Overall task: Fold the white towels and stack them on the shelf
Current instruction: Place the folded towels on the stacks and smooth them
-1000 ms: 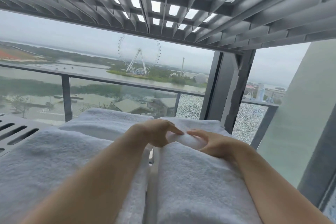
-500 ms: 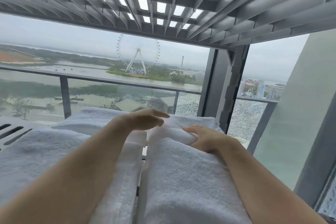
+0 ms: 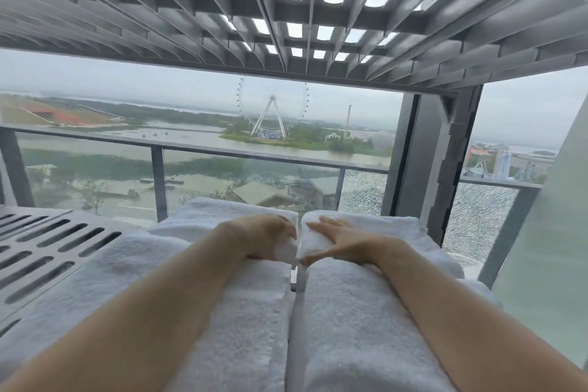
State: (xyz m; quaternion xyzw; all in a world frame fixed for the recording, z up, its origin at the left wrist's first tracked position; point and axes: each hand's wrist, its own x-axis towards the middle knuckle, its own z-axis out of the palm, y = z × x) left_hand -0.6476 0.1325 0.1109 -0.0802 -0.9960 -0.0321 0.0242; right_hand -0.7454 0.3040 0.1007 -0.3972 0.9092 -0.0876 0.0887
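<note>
Two stacks of folded white towels lie side by side on a grey slotted shelf (image 3: 47,251), with a narrow gap between them. My left hand (image 3: 264,237) is on the far part of the left towel stack (image 3: 241,321). Its fingers curl down over the towel's edge by the gap, with the thumb underneath. My right hand (image 3: 340,237) lies flat on the right towel stack (image 3: 356,328), fingers straight and pointing left, thumb along the gap edge. Both forearms stretch across the towels.
A second slatted grey shelf (image 3: 286,9) hangs close overhead. A dark upright post (image 3: 423,169) stands at the right rear corner. Behind the shelf a glass balcony railing (image 3: 222,149) overlooks a river and a big wheel. A pale wall (image 3: 547,232) borders the right.
My left hand left the right stack, lifted, then came down on the left stack with curled fingers. My right hand stayed on the right stack, now flatter.
</note>
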